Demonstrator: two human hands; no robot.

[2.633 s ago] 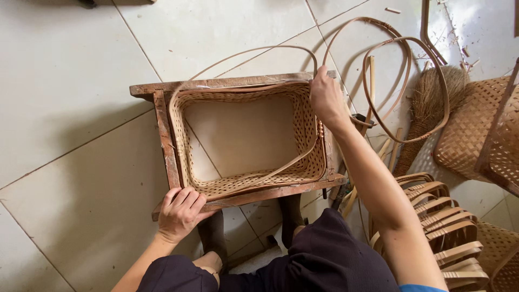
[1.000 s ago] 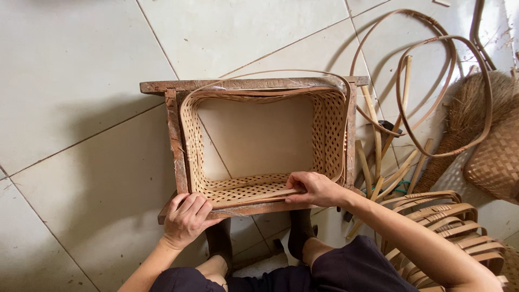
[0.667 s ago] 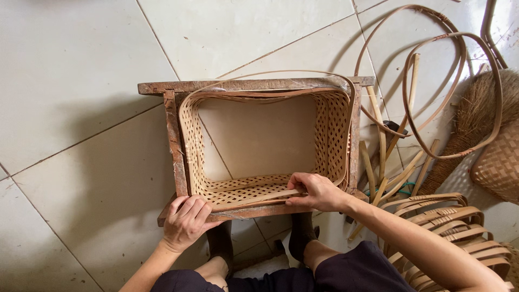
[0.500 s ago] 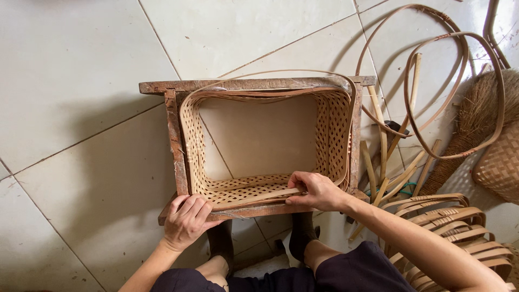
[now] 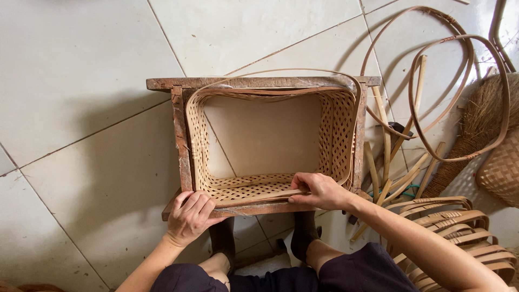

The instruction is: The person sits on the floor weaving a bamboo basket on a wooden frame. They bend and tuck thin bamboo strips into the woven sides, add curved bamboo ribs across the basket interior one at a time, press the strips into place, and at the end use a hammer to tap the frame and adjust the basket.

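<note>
A woven bamboo basket [image 5: 338,135] with open lattice sides sits inside a dark wooden frame [image 5: 178,135] on the tiled floor. A thin bamboo strip [image 5: 281,73] loops around its rim. My left hand [image 5: 190,215] grips the near left corner of the frame. My right hand [image 5: 319,190] presses a flat bamboo strip [image 5: 254,196] against the basket's near rim, fingers pinched on it. My feet in dark socks [image 5: 303,238] rest just under the frame's near edge.
Curved bamboo hoops [image 5: 459,81] and loose bamboo sticks [image 5: 386,162] lie to the right. A stack of bent bamboo rims [image 5: 454,227] sits at lower right, beside a woven basket [image 5: 500,170] and a fibre broom [image 5: 476,124]. Pale floor tiles [image 5: 81,81] spread left.
My right hand came from the frame's far right corner down to the near rim, where it now holds the flat strip. The left hand stayed on the near corner.
</note>
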